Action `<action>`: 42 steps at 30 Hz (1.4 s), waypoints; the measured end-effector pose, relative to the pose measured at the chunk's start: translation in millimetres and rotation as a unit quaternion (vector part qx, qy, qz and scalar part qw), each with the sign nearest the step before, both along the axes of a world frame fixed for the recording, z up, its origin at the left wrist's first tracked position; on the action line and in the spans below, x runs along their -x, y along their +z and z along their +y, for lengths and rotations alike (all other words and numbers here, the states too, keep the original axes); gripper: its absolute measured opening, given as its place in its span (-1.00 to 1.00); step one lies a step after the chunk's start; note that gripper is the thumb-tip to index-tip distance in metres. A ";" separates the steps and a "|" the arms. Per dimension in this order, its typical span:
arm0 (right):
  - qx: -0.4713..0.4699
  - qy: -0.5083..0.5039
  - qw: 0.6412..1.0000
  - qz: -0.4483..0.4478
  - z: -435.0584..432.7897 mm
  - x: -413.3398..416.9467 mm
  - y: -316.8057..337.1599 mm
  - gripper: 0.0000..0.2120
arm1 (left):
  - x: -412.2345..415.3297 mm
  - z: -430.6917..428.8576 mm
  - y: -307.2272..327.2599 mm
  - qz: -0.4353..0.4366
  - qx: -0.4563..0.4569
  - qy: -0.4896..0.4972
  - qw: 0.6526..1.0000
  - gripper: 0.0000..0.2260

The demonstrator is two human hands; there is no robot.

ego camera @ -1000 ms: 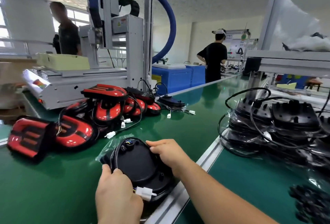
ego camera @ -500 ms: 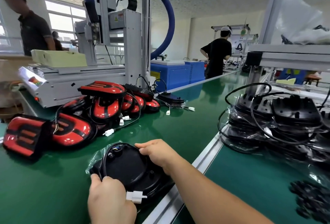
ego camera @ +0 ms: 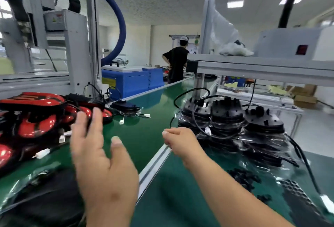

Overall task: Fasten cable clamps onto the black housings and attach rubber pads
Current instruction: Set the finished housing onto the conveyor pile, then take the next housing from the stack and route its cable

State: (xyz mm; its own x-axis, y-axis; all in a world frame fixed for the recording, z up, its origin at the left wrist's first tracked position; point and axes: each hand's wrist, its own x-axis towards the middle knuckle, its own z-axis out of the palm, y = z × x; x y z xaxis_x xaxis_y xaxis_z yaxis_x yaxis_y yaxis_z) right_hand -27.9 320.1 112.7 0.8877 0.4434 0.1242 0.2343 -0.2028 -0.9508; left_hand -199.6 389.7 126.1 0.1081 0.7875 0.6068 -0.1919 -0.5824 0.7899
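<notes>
Head view: left hand is spread open in the air, holding nothing. Right hand is loosely curled near the housings stacked on the bench; can't tell if it pinches anything. One more bagged housing bottom left. Likely light, rigid plastic, slick where wrapped. Grab by the rim, not the cables: they loop across the stacks and could snag. Small black parts lie nearby.

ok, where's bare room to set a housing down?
Free: green belt between the red lamps and the aluminium rail; bench mat just right of the rail. Crowded: stacked black housings and loose black parts at right.
</notes>
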 end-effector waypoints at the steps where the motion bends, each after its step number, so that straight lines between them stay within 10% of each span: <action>1: -0.012 -0.023 1.000 0.009 -17.1 -8.2 2.7 -0.82 | -16.6 -12.4 0.0 -0.001 0.001 -0.057 0.998 -0.50; 8: -0.038 -0.109 0.993 0.025 -120.1 -34.0 8.4 -0.70 | -116.8 -111.1 10.7 0.132 -0.004 -0.296 0.946 -0.51; 22: -0.091 -0.249 0.964 0.026 -218.2 -72.6 3.2 -0.74 | -237.0 -203.2 11.7 0.223 0.136 -0.455 0.851 -0.57; 33: -0.121 -0.427 0.896 -0.010 -244.9 -114.4 13.7 -0.85 | -277.2 -210.6 6.8 0.291 0.216 -0.402 0.841 -0.70; 39: -0.099 -0.411 0.902 -0.089 -228.2 -119.6 25.2 -0.82 | -271.0 -166.8 25.7 0.211 -0.068 -0.179 0.959 -0.75; 42: -0.094 -0.377 0.916 -0.105 -213.3 -112.8 27.2 -0.86 | -278.7 -124.7 45.5 0.251 -0.124 -0.047 0.959 -0.63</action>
State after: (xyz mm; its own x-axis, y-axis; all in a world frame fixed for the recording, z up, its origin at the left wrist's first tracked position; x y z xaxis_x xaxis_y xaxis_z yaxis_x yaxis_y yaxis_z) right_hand 84.9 106.7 139.8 0.8809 -0.3314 0.3379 0.2765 -0.2190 -0.9357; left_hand 79.0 264.9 171.6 0.4983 0.5985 0.6273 0.1158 -0.7630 0.6359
